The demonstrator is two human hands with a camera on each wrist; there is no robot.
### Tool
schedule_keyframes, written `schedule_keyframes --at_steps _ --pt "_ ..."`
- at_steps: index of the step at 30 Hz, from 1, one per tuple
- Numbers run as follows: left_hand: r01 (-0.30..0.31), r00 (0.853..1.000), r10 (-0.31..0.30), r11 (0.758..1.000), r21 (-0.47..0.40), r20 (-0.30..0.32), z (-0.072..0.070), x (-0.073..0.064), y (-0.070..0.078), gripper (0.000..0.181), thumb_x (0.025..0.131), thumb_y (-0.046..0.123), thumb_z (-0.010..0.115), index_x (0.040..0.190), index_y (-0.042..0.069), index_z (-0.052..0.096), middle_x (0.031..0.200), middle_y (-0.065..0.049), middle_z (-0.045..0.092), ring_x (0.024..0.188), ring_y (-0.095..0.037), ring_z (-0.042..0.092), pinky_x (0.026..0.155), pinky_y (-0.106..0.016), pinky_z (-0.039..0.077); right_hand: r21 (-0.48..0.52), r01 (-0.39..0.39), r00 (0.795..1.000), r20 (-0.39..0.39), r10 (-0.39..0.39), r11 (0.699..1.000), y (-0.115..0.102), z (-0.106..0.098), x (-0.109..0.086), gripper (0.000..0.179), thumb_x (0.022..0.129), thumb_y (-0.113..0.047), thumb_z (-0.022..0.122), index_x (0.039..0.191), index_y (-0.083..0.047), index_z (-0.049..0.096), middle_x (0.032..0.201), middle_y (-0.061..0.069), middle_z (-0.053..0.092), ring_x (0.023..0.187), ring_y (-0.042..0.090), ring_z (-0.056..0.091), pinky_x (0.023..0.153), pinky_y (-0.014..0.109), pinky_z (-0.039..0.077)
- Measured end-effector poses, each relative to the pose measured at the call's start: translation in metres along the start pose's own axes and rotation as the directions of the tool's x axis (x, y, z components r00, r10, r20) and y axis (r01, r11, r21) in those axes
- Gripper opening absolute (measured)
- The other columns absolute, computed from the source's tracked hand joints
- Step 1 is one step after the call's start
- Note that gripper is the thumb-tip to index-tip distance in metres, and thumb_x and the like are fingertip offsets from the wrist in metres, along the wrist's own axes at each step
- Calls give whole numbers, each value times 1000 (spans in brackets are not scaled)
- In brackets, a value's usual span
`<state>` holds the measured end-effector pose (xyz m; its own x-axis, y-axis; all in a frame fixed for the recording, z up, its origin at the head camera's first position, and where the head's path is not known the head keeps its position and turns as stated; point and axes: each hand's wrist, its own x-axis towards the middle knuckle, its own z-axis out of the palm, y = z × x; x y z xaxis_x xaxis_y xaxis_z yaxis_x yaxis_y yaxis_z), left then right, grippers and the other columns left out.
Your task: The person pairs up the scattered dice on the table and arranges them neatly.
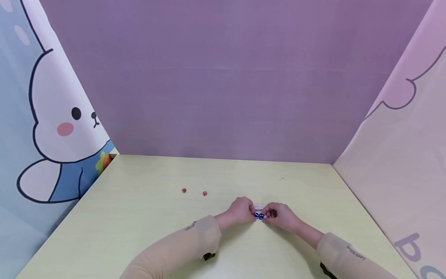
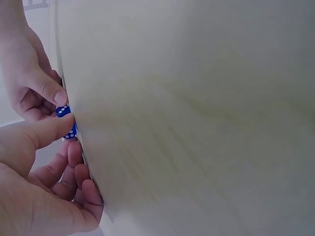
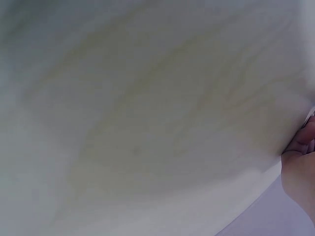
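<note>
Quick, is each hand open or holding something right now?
Left hand: closed, pinching the left blue, white-dotted cubic die.
Right hand: closed, apparently pinching the right blue, white-dotted cubic die.

Two blue dice (image 1: 256, 215) (image 1: 261, 216), lower right of centre; two white dice (image 1: 256, 207) (image 1: 260, 207) showing just above; two red dice (image 1: 184, 190) (image 1: 204, 193), lower left of centre; six dice visible in all; two hands (image 1: 240, 210) (image 1: 283, 216), lower right of centre; two sleeves (image 1: 174, 248) (image 1: 352, 255), bottom edge; one table (image 1: 104, 217), lower half; one rabbit (image 1: 59, 100), left edge; three walls (image 1: 14, 97) (image 1: 226, 77) (image 1: 411, 162), left, upper centre, right
</note>
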<state>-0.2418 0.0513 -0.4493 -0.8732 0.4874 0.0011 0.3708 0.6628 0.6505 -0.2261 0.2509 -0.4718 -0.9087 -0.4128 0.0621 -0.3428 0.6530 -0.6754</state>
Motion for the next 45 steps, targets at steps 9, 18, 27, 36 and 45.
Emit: schedule_keyframes --at_steps 9,18,27,36,45 --pt "-4 1000 5 1000 29 -17 4 1 1 18 68 11 82 69 10 64 63 6 56 60 -8 48 60 -20 41 -7 3 1000 -6 -3 1000 0 0 -1 14 79 -10 74 89 -10 65 75 -4 54 67 5 47 58 18 42" --pt "1 1000 -1 1000 20 -12 5 2 -1 18 70 12 82 70 10 64 63 6 55 60 -7 48 59 -20 40 -14 7 1000 -8 -7 1000 1 1 0 14 79 -10 74 89 -10 64 74 -4 54 67 5 47 58 18 42" --pt "-11 1000 11 1000 -14 -16 3 1 -3 16 68 9 82 73 8 66 63 6 57 60 -6 49 59 -18 41 -5 9 1000 -12 -9 1000 1 2 0 15 79 -10 75 89 -10 64 74 -4 54 66 5 47 58 18 42" --pt "-23 1000 21 994 -103 -20 -20 -5 -17 18 71 7 79 85 4 67 70 4 58 64 -7 51 64 -20 45 0 -5 1000 -1 5 1000 -1 2 0 16 79 -11 75 91 -10 64 76 -4 55 68 5 48 59 19 43" --pt "-14 992 5 998 -67 -124 -65 -16 -56 24 76 12 78 95 3 67 78 1 62 74 -10 53 75 -29 44 1 -43 999 6 43 999 -4 3 -1 17 78 -10 74 91 -11 64 77 -3 55 69 7 48 59 18 44"
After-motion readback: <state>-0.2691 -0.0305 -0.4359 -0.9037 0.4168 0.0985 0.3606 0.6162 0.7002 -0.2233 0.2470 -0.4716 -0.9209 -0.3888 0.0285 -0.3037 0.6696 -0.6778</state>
